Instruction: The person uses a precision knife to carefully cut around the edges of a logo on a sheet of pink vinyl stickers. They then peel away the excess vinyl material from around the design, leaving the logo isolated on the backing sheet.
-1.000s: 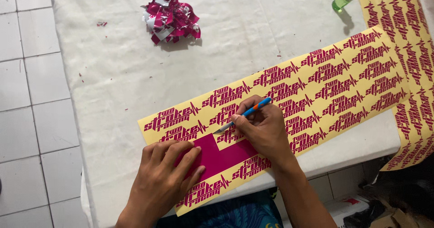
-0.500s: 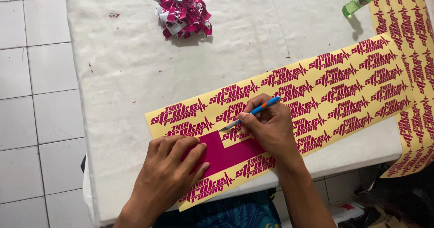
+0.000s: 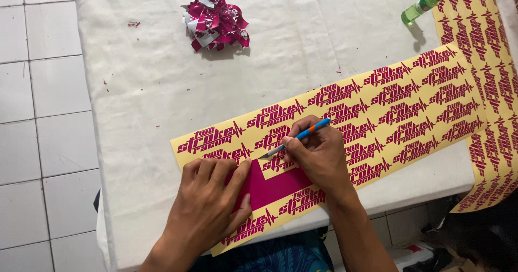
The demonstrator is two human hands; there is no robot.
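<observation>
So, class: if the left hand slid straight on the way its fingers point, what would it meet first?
Probably the knife blade held by the right hand, just beyond the left hand fingertips on the sticker sheet.

crumpled heap of magenta and silver scraps (image 3: 215,19), green bottle (image 3: 424,4), white cloth (image 3: 302,40), white floor tiles (image 3: 40,105)

The worktop (image 3: 151,88) has lots of bare white cloth on the far left, so a hand can slide there. A pile of scraps (image 3: 216,19) sits far back. A green bottle (image 3: 423,5) lies far right. The yellow sticker sheet (image 3: 399,110) lies flat, so hands pass over it easily.
</observation>
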